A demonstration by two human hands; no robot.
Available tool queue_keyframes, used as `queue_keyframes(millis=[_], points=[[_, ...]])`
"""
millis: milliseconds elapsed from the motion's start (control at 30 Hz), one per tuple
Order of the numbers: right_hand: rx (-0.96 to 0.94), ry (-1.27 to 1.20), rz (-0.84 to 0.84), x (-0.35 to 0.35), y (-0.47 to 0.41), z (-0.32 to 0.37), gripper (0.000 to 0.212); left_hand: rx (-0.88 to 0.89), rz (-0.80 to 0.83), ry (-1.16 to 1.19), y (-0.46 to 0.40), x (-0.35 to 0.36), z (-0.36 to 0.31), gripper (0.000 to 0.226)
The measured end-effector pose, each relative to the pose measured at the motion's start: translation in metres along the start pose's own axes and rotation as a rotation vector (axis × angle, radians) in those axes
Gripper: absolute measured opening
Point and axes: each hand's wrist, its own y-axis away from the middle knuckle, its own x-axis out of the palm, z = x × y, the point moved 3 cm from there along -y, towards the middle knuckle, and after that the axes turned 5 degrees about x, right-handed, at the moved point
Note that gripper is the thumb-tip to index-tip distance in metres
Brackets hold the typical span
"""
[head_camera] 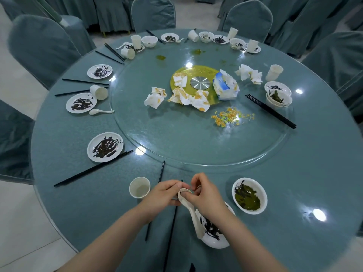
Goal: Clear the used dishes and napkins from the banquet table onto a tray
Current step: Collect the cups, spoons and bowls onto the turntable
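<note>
Gathering a soup spoon (189, 210) over the dirty plate (214, 234) at the near edge of the banquet table (294, 183).

Both hands pinch the spoon's bowl end: left hand (164, 193) from the left, right hand (204, 195) from the right, its handle hanging down onto the plate. The smooth ceramic could slip from so light a pinch and knock the plate, or drip sauce on the cloth. The paper cup (139, 187) stands just left of the plate, the green-smeared bowl (249, 195) to its right; no tray is in view.
</note>
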Motion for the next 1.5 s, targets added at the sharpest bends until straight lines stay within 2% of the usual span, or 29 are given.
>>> queue_keyframes(millis=[100, 233, 367, 500, 700, 867, 967, 1067, 1133, 1233, 1500], points=[[0.001, 0.041, 0.010, -0.004, 0.001, -0.006, 0.035, 0.004, 0.057, -0.014, 0.003, 0.004, -0.001, 0.021], [0.026, 0.136, 0.110, -0.008, 0.007, -0.012, 0.035, -0.052, 0.105, 0.003, 0.002, 0.005, 0.003, 0.018], [0.048, 0.097, 0.221, -0.008, 0.014, -0.014, 0.036, -0.087, 0.026, 0.022, 0.001, 0.002, 0.009, 0.016], [0.111, 0.025, 0.192, -0.008, 0.021, -0.020, 0.035, -0.072, -0.090, -0.039, -0.001, -0.006, 0.016, 0.016], [0.208, -0.003, 0.256, -0.001, 0.028, -0.028, 0.014, -0.080, -0.102, -0.042, 0.000, -0.002, 0.018, 0.019], [0.297, -0.071, 0.259, 0.000, 0.029, -0.032, 0.015, -0.078, -0.076, -0.059, 0.002, 0.003, 0.018, 0.017], [0.275, -0.012, 0.226, -0.002, 0.028, -0.034, 0.019, -0.026, -0.051, -0.203, -0.001, 0.002, 0.021, 0.012], [0.219, 0.045, 0.153, -0.005, 0.030, -0.036, 0.021, -0.028, -0.113, -0.271, -0.006, 0.002, 0.022, 0.016], [0.145, 0.124, 0.081, -0.008, 0.032, -0.036, 0.021, -0.034, -0.184, -0.250, -0.008, 0.000, 0.022, 0.017], [0.018, 0.356, 0.064, -0.010, 0.034, -0.036, 0.016, -0.053, -0.242, -0.191, -0.010, -0.003, 0.025, 0.018], [-0.165, 0.743, -0.002, -0.015, 0.034, -0.038, 0.028, -0.077, -0.191, -0.108, -0.015, 0.005, 0.031, 0.013]])
